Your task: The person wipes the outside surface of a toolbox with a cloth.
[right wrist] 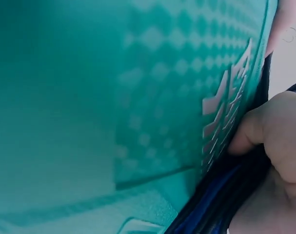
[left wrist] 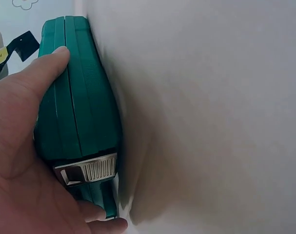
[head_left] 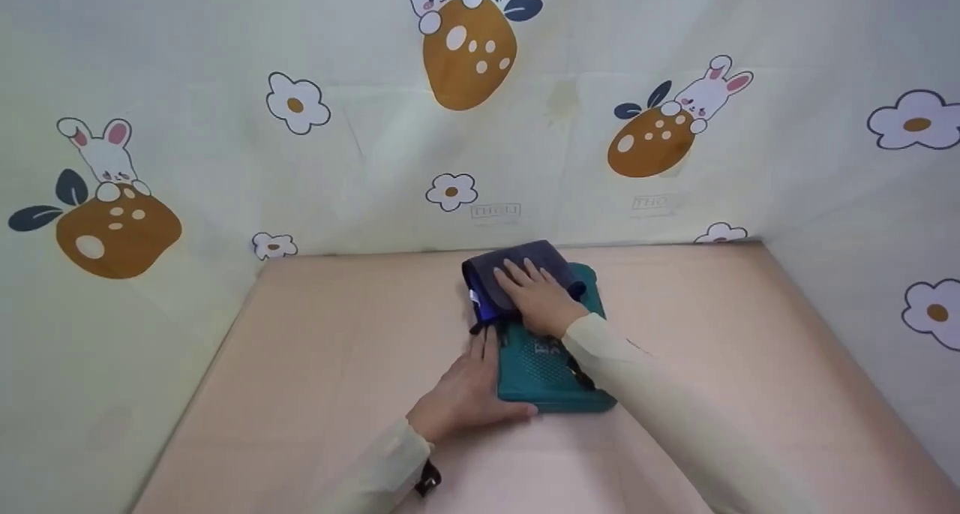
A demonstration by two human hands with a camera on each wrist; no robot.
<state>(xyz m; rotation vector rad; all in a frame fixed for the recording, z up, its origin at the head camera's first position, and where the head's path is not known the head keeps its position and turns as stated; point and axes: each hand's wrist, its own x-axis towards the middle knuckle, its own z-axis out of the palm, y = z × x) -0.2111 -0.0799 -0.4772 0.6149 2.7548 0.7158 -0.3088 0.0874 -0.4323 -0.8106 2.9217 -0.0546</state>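
Observation:
A green hard plastic case point(head_left: 540, 394) with a metal latch point(left wrist: 91, 169) on its side lies flat on the table. On its far part rests a folded dark navy cloth pouch point(head_left: 487, 270), its bright blue inside showing at the left edge. My right hand point(head_left: 536, 296) lies over the pouch with fingers spread and fairly straight; in the right wrist view its thumb point(right wrist: 247, 134) touches the pouch's edge beside the case's pale lettering. Along the case's left side stretches my left hand point(head_left: 469, 386), its fingers fairly straight and its thumb against the near edge.
The pinkish tabletop point(head_left: 360, 364) extends on both sides of the case. Behind and beside it hangs pale cloth point(head_left: 375, 154) printed with rabbits, orange fruit and flowers. A black strap end point(head_left: 428, 478) hangs by the left sleeve.

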